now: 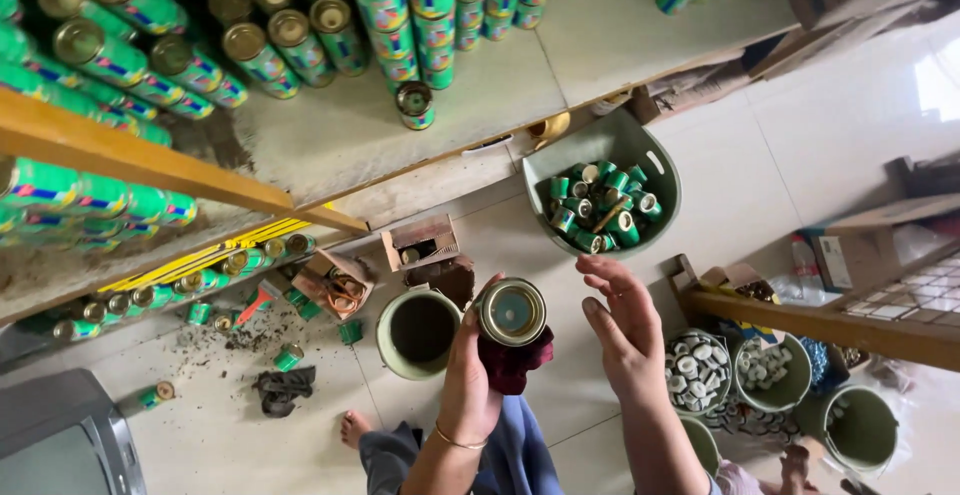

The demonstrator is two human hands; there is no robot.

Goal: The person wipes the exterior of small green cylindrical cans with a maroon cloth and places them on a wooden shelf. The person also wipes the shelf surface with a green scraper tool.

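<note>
My left hand [468,375] is shut on a green cylinder can [511,312] with a gold rim, its round end turned toward me. A dark red cloth [517,360] is bunched under the can against that hand. My right hand [622,330] hovers just right of the can with its fingers spread, holding nothing and not touching the can. Beyond both hands a grey-green basin [640,145] holds several small green cans.
An empty green bucket [418,333] stands left of the can. Buckets of small white caps [697,370] sit at the right under a wooden rail [830,327]. Stacked green cans [270,45] fill the shelves. Loose cans, debris and a cardboard box [420,243] lie on the floor.
</note>
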